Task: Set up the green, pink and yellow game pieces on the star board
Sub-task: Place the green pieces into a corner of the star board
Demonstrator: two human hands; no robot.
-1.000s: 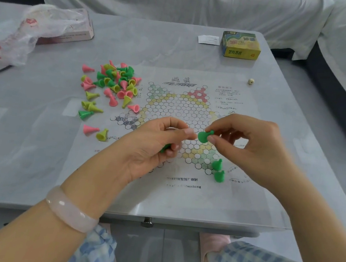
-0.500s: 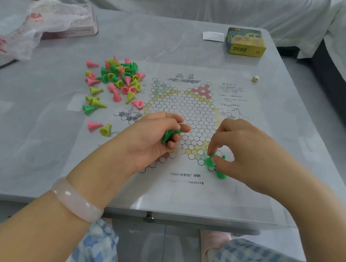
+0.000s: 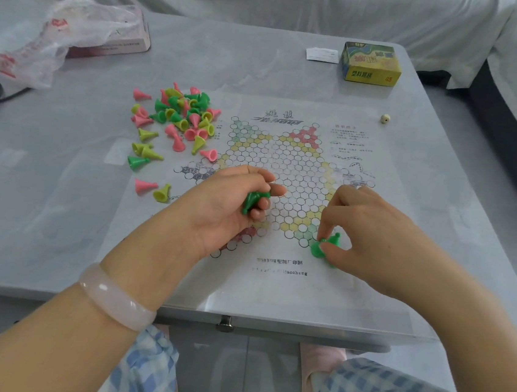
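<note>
I see left hand (image 3: 233,206) curled round green plastic cone pieces (image 3: 253,200) | right hand (image 3: 371,236) pinching green cone pawn (image 3: 320,249) at printed paper star board (image 3: 288,173) near corner

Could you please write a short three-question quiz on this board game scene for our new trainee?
1. True or false: the left hand holds pink pieces.
2. Where is the right hand setting its green piece? A) the board's near right point B) the yellow box C) the loose pile
3. What small pale object lies on the table right of the star board?

Key
1. False: it grips green pieces.
2. A.
3. A die.
</note>
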